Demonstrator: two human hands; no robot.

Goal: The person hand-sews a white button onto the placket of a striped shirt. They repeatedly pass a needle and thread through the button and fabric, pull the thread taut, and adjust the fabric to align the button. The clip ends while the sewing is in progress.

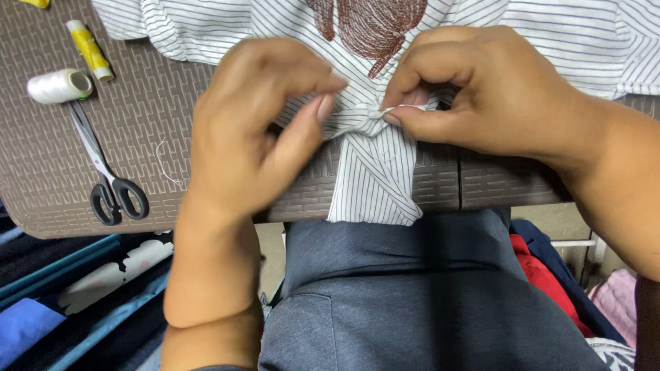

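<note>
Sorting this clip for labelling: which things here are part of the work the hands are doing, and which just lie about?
In use:
white pinstriped shirt fabric
left hand
right hand

Lying about:
black-handled scissors
white thread spool
yellow glue stick
loose thread scrap

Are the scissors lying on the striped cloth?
No, the scissors lie on the brown table, left of the striped cloth.

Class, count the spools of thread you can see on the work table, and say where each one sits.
1: a white thread spool lies at the table's left side, just above the scissors. Others may be hidden.
</note>
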